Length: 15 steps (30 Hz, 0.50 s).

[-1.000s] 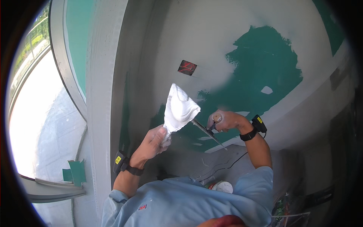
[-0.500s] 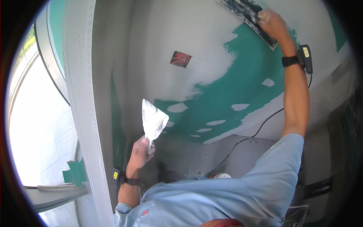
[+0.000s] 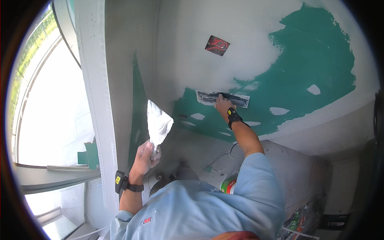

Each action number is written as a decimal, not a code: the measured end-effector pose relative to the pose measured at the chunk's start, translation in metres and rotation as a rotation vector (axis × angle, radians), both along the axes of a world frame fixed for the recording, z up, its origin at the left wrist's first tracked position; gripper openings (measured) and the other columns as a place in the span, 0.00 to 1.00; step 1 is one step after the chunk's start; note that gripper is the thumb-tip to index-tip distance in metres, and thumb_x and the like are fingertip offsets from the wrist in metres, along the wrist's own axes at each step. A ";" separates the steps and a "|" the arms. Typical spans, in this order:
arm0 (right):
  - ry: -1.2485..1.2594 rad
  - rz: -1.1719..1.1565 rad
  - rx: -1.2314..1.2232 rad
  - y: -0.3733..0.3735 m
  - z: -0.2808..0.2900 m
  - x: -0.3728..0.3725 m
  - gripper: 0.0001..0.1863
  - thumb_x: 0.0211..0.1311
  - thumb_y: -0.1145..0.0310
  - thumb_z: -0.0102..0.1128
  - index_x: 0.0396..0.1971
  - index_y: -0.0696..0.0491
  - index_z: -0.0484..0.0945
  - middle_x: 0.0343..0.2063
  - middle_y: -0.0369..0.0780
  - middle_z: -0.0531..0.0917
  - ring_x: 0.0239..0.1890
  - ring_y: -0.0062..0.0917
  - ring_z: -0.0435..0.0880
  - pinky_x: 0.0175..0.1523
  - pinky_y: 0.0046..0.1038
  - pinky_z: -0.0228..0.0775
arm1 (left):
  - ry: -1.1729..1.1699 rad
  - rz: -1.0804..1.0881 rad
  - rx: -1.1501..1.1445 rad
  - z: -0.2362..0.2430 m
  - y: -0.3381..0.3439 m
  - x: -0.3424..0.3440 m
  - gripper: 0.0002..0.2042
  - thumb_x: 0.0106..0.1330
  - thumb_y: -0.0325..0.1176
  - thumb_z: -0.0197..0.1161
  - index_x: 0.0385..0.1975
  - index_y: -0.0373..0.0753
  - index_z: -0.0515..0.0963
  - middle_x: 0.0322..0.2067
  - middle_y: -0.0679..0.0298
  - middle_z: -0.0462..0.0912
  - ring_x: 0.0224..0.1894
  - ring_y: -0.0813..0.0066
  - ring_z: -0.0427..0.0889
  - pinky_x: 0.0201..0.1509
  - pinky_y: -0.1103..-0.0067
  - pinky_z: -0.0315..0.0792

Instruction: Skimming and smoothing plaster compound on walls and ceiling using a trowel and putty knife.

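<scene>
In front of you there is one wall box (image 3: 218, 45). Lower than this box, you have two hands: one left hand (image 3: 145, 158), far to its left, and one right hand (image 3: 224, 105), almost straight under it. Your tools are two: one scraper (image 3: 159, 124), down and left of the box, and one trowel (image 3: 206, 98), below it. You wear two black wristbands (image 3: 135, 187), both lower than the box. Far below it is one bucket (image 3: 228, 185). Of white patches (image 3: 279, 111) below the box's level, you have at least five.
</scene>
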State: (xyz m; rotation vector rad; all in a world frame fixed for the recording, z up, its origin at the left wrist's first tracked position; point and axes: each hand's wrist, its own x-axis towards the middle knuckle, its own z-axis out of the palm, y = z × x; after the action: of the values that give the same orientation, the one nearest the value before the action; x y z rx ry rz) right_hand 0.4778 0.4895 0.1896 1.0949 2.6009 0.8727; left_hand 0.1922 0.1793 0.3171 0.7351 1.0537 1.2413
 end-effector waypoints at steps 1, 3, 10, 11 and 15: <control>0.061 -0.082 -0.101 0.001 -0.019 -0.001 0.13 0.51 0.66 0.57 0.33 0.59 0.73 0.37 0.42 0.73 0.32 0.30 0.80 0.32 0.28 0.77 | -0.009 0.008 -0.002 0.000 -0.002 0.003 0.23 0.64 0.57 0.42 0.31 0.39 0.66 0.16 0.70 0.62 0.15 0.86 0.57 0.16 0.88 0.51; 0.118 -0.149 -0.216 -0.008 -0.044 -0.002 0.13 0.50 0.66 0.58 0.34 0.58 0.73 0.37 0.43 0.74 0.34 0.34 0.80 0.35 0.31 0.76 | -0.013 0.030 -0.012 -0.002 -0.022 0.002 0.23 0.65 0.57 0.42 0.32 0.39 0.67 0.16 0.70 0.62 0.15 0.87 0.57 0.16 0.89 0.52; 1.219 -0.442 -1.114 -0.093 0.013 0.029 0.12 0.43 0.73 0.56 0.32 0.58 0.76 0.30 0.40 0.80 0.35 0.32 0.79 0.41 0.33 0.69 | 0.181 0.031 0.015 -0.037 -0.052 0.000 0.22 0.67 0.52 0.41 0.33 0.36 0.68 0.19 0.70 0.66 0.20 0.85 0.61 0.21 0.87 0.57; 1.465 -0.435 -1.263 -0.116 0.040 0.035 0.11 0.45 0.74 0.57 0.33 0.58 0.76 0.30 0.37 0.80 0.35 0.33 0.79 0.41 0.33 0.70 | 0.285 -0.020 0.050 -0.044 -0.051 0.004 0.21 0.68 0.51 0.41 0.32 0.36 0.68 0.19 0.70 0.66 0.20 0.85 0.61 0.23 0.86 0.58; 2.185 0.096 -1.771 -0.180 0.125 0.058 0.28 0.53 0.59 0.60 0.51 0.55 0.64 0.47 0.39 0.71 0.50 0.30 0.71 0.54 0.35 0.65 | 0.298 -0.314 0.052 -0.061 -0.030 0.027 0.20 0.68 0.50 0.41 0.28 0.37 0.68 0.19 0.72 0.64 0.20 0.85 0.61 0.24 0.85 0.57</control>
State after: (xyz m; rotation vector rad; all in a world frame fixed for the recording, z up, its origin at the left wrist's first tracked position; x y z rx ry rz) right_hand 0.5356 0.3092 0.3148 -0.4921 -1.0189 1.9295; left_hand 0.2196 0.1489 0.2563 1.1059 1.0978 0.9093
